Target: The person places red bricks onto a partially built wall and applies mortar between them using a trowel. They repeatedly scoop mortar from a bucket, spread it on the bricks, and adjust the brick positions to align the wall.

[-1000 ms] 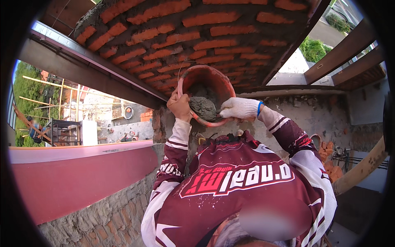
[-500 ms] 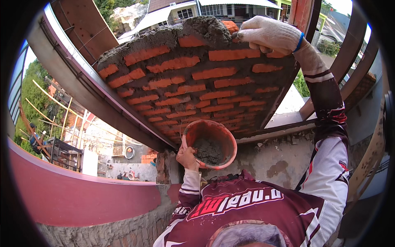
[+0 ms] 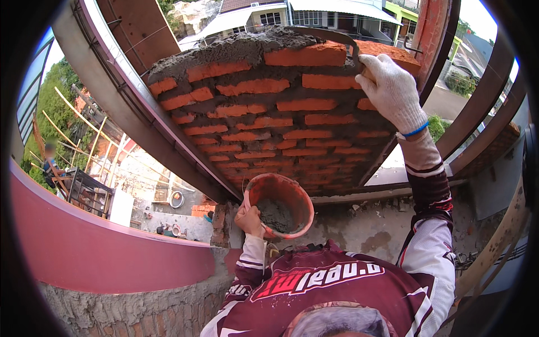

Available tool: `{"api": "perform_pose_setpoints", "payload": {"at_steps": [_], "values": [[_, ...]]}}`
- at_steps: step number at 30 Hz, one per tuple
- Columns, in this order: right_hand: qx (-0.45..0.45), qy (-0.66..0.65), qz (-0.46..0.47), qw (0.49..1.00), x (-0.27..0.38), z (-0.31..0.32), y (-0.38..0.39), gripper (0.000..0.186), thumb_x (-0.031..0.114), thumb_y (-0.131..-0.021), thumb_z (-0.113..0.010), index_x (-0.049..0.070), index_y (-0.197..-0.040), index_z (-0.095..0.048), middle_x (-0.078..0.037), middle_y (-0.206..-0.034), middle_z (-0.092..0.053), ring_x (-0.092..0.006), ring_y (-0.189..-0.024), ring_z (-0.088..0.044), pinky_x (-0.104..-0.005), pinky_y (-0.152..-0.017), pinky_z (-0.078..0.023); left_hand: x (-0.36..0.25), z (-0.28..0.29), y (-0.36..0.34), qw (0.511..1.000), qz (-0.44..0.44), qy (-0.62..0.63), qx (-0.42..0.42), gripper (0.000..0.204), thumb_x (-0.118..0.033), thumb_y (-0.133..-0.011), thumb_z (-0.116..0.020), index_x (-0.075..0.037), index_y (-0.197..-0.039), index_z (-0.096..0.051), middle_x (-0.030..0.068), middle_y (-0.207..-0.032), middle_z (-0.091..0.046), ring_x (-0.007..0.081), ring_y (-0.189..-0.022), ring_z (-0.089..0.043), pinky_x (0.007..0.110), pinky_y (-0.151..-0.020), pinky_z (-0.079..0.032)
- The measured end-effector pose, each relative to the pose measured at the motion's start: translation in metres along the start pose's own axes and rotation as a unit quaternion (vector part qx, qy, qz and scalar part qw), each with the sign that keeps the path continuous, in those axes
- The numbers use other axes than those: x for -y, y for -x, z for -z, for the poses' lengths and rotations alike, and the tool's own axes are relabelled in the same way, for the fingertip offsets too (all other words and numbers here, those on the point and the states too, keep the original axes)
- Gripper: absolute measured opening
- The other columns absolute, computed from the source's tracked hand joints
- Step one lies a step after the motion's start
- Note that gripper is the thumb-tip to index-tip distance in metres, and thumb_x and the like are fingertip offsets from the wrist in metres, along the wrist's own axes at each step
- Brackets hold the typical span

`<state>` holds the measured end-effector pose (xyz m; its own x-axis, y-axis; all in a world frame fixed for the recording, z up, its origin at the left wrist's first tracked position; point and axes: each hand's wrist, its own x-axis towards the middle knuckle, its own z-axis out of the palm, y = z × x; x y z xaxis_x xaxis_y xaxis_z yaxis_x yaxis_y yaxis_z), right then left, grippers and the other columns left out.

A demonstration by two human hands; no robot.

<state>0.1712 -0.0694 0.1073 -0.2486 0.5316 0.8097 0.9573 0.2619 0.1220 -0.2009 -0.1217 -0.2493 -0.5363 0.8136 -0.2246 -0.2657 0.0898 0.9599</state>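
My left hand, bare, grips the rim of an orange bucket partly filled with grey mortar, held at chest height in front of a red brick wall. My right hand, in a white knitted glove, is raised to the wall's top course and holds a trowel. The trowel's blade lies over the top brick. Wet grey mortar covers the left part of the wall's top.
A dark red parapet band on rough grey render curves across the lower left. Slanted metal frame bars run beside the wall and wooden beams stand at right. Scaffold poles and another person are far left.
My right hand went up from the bucket to the wall's top with the trowel and now rests at the right end of the top course. The bucket came down in my left hand.
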Motion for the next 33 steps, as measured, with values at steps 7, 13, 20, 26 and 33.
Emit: {"api": "perform_pose_setpoints", "payload": {"at_steps": [7,13,20,26,33], "values": [[0.459,-0.114,0.062,0.879,0.122,-0.097,0.148,0.02,0.023,-0.088,-0.069,0.006,-0.098,-0.071,-0.02,-0.087,-0.074,-0.037,-0.081,-0.075,-0.0499,-0.071,-0.06,-0.025,-0.035,0.003,0.958,-0.253,-0.022,0.134,0.024,0.008,-0.071,-0.064,0.003,-0.058,-0.044,0.0164,-0.12,-0.074,0.0092,-0.075,-0.06,0.026,-0.065,-0.045],[0.507,-0.203,0.08,0.834,0.172,-0.125,0.204,0.017,0.014,-0.088,-0.062,0.003,-0.095,-0.072,-0.021,-0.089,-0.075,-0.0374,-0.084,-0.076,-0.0484,-0.073,-0.061,-0.063,-0.049,-0.016,0.943,-0.255,-0.067,0.204,0.028,0.009,-0.072,-0.062,0.001,-0.06,-0.038,0.0186,-0.119,-0.074,0.0104,-0.083,-0.061,0.027,-0.071,-0.047],[0.411,-0.155,0.006,0.898,0.173,-0.119,0.201,0.015,0.015,-0.088,-0.063,0.006,-0.09,-0.074,-0.017,-0.082,-0.075,-0.0342,-0.081,-0.076,-0.0457,-0.067,-0.06,-0.054,-0.06,-0.014,0.891,-0.359,-0.088,0.265,0.027,0.011,-0.072,-0.06,0.0,-0.061,-0.037,0.0204,-0.12,-0.074,0.0161,-0.095,-0.068,0.028,-0.077,-0.049],[0.391,-0.087,-0.055,0.915,0.159,-0.133,0.218,0.02,0.017,-0.087,-0.064,0.005,-0.089,-0.079,-0.021,-0.088,-0.077,-0.0362,-0.084,-0.077,-0.0478,-0.072,-0.061,-0.051,-0.063,0.003,0.877,-0.368,-0.101,0.291,0.025,0.007,-0.069,-0.061,0.002,-0.061,-0.038,0.019,-0.107,-0.075,0.0173,-0.077,-0.061,0.031,-0.069,-0.046],[0.646,-0.51,-0.273,0.499,0.159,-0.118,0.268,0.04,0.034,-0.091,-0.066,-0.004,-0.103,-0.069,-0.016,-0.085,-0.071,-0.0236,-0.074,-0.071,-0.0402,-0.064,-0.057,-0.049,-0.068,0.031,0.86,-0.372,-0.08,0.34,0.027,0.007,-0.068,-0.062,0.002,-0.06,-0.036,0.0189,-0.106,-0.076,0.0182,-0.09,-0.068,0.029,-0.074,-0.048]]}}
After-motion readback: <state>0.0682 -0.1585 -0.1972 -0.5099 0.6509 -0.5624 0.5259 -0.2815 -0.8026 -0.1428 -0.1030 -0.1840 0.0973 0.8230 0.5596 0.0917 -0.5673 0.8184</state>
